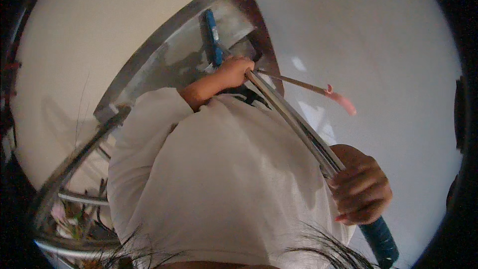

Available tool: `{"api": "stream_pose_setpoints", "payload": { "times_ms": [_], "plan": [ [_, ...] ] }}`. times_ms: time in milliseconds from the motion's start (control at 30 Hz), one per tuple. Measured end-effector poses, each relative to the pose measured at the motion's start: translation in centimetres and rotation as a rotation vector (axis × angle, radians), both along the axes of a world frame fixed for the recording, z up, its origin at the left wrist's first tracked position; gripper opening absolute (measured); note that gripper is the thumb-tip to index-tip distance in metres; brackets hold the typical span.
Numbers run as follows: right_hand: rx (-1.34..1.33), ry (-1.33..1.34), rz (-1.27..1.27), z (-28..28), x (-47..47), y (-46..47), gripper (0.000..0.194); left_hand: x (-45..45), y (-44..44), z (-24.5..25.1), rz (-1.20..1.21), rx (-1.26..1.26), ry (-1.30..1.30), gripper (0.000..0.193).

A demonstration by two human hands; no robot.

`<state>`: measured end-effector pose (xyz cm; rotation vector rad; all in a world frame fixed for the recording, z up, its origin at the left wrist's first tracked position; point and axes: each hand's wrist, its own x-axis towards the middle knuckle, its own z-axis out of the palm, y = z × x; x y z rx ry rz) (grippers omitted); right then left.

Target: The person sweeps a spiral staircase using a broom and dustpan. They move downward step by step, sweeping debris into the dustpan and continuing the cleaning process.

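My left hand [237, 71] is closed around the lower part of a shiny metal pole [287, 114]. Higher up, near its blue grip [379, 241], my right hand [358, 188] wraps the same pole. Beyond my left hand, a long narrow blue head [213, 37], like that of a broom or floor brush, is at floor level, apparently on this pole; my hand hides part of the join. A thin rod with a pink hooked handle end [341, 101] slants out from behind my left hand. Whether that hand touches the rod, I cannot tell.
A dark object, possibly a dustpan [244, 48], lies near the dark red skirting [257, 15]. The grey floor [179, 52] narrows between a cream wall [93, 26] and a white wall [373, 45]. At lower left, a curved rail [74, 160] stands near plants [74, 220].
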<state>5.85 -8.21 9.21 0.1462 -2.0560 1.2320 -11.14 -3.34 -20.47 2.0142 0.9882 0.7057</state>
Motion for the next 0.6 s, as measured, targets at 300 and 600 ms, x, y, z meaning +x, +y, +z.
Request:
{"api": "stream_pose_setpoints", "payload": {
  "times_ms": [300,600],
  "plan": [
    [-0.464,-0.198,0.495,-3.7,-5.9,8.0,0.014,-11.4,-11.0,-0.7,0.431,-0.311,0.271,0.024],
    [-0.538,-0.213,0.329,-7.7,-7.2,5.4,0.019,-11.3,-13.0,-7.0,0.477,-0.457,0.313,0.025]
  ]
}}
